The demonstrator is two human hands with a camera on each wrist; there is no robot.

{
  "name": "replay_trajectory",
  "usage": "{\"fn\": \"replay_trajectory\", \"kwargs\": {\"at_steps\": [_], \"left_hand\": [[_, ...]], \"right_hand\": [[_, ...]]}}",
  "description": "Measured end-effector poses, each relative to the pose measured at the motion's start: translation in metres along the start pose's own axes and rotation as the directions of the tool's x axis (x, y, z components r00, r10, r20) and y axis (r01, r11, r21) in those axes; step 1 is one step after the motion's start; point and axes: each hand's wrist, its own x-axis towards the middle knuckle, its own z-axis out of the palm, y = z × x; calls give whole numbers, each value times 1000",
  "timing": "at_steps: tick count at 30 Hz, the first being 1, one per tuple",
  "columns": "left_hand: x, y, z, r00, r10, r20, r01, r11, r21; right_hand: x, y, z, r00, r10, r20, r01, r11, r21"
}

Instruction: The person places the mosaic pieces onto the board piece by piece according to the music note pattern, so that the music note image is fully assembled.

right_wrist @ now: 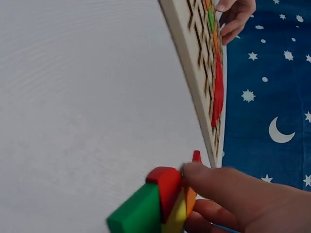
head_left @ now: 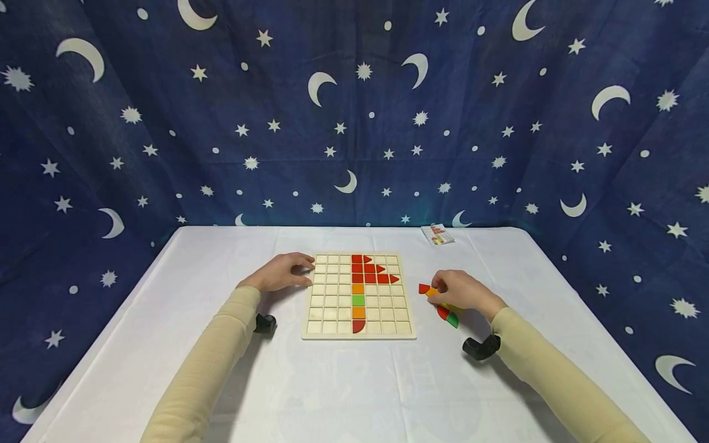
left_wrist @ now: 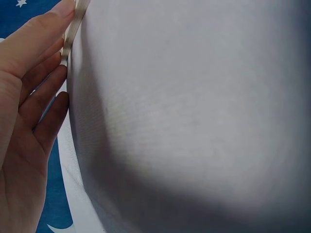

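Note:
A square wooden grid board (head_left: 332, 307) lies on the table, with red, orange and green blocks set in some of its cells. My left hand (head_left: 281, 272) rests against the board's left edge. Its thumb (left_wrist: 46, 29) touches that edge in the left wrist view, and the fingers are loosely extended. To the right of the board, my right hand (head_left: 462, 289) is at a small group of loose blocks. Its thumb and fingers pinch an orange block (right_wrist: 190, 198). Beside that lie a yellow block (right_wrist: 176, 213), a red block (right_wrist: 167, 182) and a green quarter-round block (right_wrist: 136, 208).
A small printed card (head_left: 437, 234) lies at the back of the white-covered table (head_left: 354, 387). Another red block (head_left: 423, 288) lies left of the right hand's fingertips. Behind the table hangs a dark blue curtain (head_left: 288, 166) with moons and stars.

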Motion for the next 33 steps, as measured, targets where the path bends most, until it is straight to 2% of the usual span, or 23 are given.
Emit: {"fn": "replay_trajectory", "kwargs": {"at_steps": [8, 15, 23, 29, 33], "left_hand": [[-1, -1, -1, 1000, 2, -1, -2, 1000, 8], [-1, -2, -2, 1000, 6, 0, -6, 1000, 10], [0, 0, -3, 1000, -7, 2, 7, 1000, 6], [1, -3, -2, 1000, 1, 4, -1, 1000, 5], [1, -4, -2, 1000, 5, 0, -5, 1000, 5]], "right_hand": [[4, 2, 4, 997, 69, -45, -70, 997, -26], [9, -2, 7, 996, 4, -86, -10, 998, -61], [17, -14, 12, 994, -17, -105, 6, 994, -111], [21, -18, 11, 990, -87, -111, 73, 990, -122], [24, -36, 11, 980, -157, -125, 144, 984, -109]]}}
